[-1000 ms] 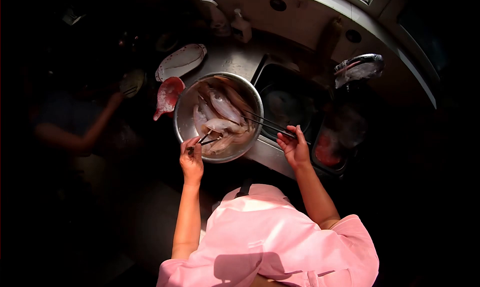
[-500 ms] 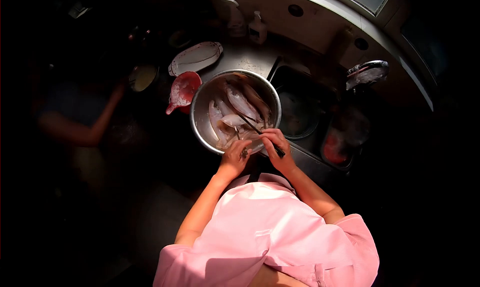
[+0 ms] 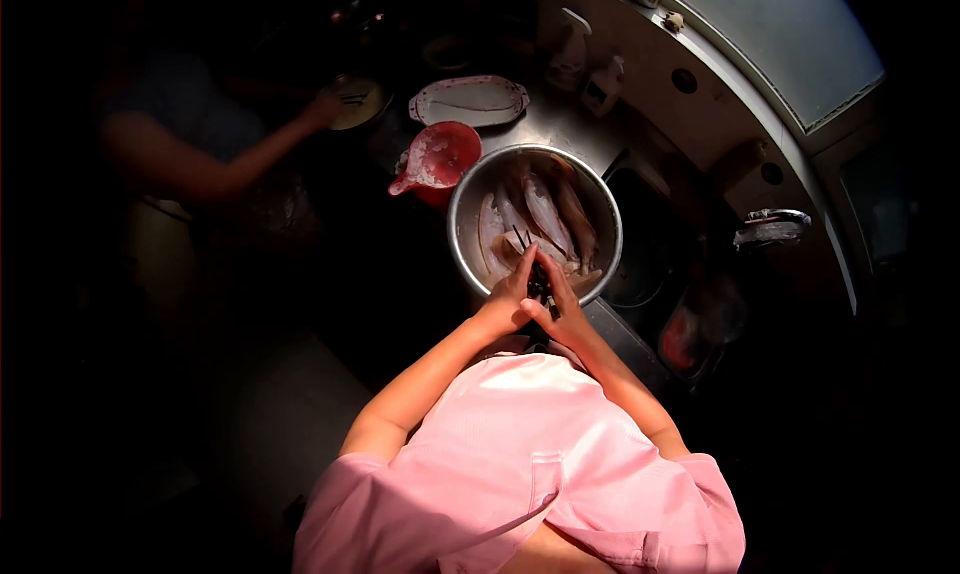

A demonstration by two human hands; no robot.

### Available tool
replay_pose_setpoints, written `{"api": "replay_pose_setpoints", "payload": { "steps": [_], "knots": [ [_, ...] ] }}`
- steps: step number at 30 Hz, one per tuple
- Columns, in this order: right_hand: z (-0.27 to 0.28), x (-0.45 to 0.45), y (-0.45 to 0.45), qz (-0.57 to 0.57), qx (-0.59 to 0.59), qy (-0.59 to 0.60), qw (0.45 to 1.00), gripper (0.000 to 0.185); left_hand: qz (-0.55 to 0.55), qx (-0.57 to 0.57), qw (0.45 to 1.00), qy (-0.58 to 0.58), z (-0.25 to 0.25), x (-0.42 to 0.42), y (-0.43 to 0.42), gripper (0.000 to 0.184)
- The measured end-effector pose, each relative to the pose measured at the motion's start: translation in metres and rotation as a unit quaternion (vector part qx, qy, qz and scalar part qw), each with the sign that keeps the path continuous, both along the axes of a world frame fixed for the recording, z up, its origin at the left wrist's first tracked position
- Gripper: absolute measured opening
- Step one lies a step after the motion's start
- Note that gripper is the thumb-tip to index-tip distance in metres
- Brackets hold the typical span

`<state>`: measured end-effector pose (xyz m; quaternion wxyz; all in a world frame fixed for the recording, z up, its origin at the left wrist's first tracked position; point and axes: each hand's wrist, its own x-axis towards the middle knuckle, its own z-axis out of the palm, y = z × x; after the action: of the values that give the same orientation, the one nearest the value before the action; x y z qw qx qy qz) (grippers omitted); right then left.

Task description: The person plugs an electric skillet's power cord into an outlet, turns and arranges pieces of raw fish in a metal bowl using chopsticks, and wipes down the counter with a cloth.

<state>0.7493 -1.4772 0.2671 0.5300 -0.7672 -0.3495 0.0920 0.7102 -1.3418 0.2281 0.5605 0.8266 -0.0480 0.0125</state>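
Observation:
A round metal bowl (image 3: 459, 246) holds several pale pieces that look like fish (image 3: 547, 212). At the bowl's near rim, my left hand (image 3: 510, 296) and my right hand (image 3: 562, 306) meet at the fingertips. Dark chopsticks (image 3: 540, 282) are held between the two palms, with their tips pointing into the bowl over the fish. The fingers of both hands are pressed round the sticks; how the sticks are shared between them is partly hidden.
A red strainer-like bowl (image 3: 445, 156) with white powder and an oval white dish (image 3: 470, 102) stand behind on the left. Bottles (image 3: 603, 86) stand by the wall. The dark sink (image 3: 640, 264) lies right. At left, a person's arm (image 3: 270, 154) reaches toward a round pan (image 3: 357, 102).
My hands have come together from apart, and the chopsticks are now gathered between them. The view has turned, shifting the bowl and dishes rightward. The other person's hand is at the round pan.

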Motion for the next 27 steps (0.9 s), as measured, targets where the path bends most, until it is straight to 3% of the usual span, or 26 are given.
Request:
{"api": "replay_pose_setpoints", "payload": {
  "steps": [3,5,7,9,11,12,13,15,16,17,18,19,24,26,27],
  "knots": [
    [-0.002,0.002,0.0,-0.022,-0.005,0.027,0.999,0.065,-0.042,-0.092,0.995,-0.001,-0.008,0.004,-0.002,0.083],
    [-0.016,0.007,-0.001,-0.077,0.001,0.023,0.997,0.055,-0.066,-0.139,0.988,0.011,-0.014,0.004,-0.006,0.082],
    [-0.026,0.008,0.0,-0.133,0.01,0.039,0.99,0.045,-0.107,-0.343,0.919,0.163,-0.028,0.005,-0.009,0.08],
    [-0.031,0.013,-0.001,-0.153,0.023,0.014,0.988,0.042,-0.104,-0.288,0.941,0.142,-0.022,0.012,-0.009,0.072],
    [-0.033,0.014,0.002,-0.162,0.014,-0.017,0.987,0.04,-0.05,-0.327,0.923,0.194,-0.01,0.02,-0.007,0.059],
    [-0.033,0.014,0.006,-0.158,0.014,-0.029,0.987,0.039,0.002,-0.425,0.883,0.199,-0.004,0.023,-0.01,0.046],
    [-0.033,0.014,0.008,-0.152,0.014,-0.039,0.987,0.038,-0.002,-0.425,0.882,0.204,-0.012,0.026,-0.008,0.046],
    [-0.037,0.018,0.012,-0.146,0.003,-0.063,0.987,0.038,-0.018,-0.305,0.933,0.19,-0.017,0.031,0.005,0.036],
    [-0.038,0.018,0.014,-0.142,-0.003,-0.06,0.988,0.039,0.014,-0.17,0.968,0.183,-0.019,0.03,0.006,0.036],
    [-0.038,0.018,0.014,-0.138,-0.008,-0.055,0.989,0.04,0.014,-0.171,0.967,0.186,-0.014,0.031,0.008,0.036],
    [-0.042,0.019,0.013,-0.123,-0.019,-0.042,0.991,0.05,0.036,0.011,0.998,0.058,-0.011,0.033,0.011,0.037],
    [-0.043,0.02,0.013,-0.124,-0.02,-0.04,0.991,0.05,0.057,0.192,0.977,-0.075,-0.007,0.034,0.013,0.038],
    [-0.04,0.025,0.01,-0.067,-0.014,0.007,0.998,0.07,0.046,0.204,0.968,-0.14,0.004,0.051,0.013,0.049],
    [-0.04,0.028,0.004,-0.057,-0.016,-0.002,0.998,0.069,-0.041,0.085,0.995,-0.031,-0.002,0.054,0.014,0.056],
    [-0.041,0.028,0.002,-0.051,-0.018,-0.012,0.998,0.069,-0.04,0.086,0.995,-0.029,-0.006,0.055,0.015,0.056]
  ]
}}
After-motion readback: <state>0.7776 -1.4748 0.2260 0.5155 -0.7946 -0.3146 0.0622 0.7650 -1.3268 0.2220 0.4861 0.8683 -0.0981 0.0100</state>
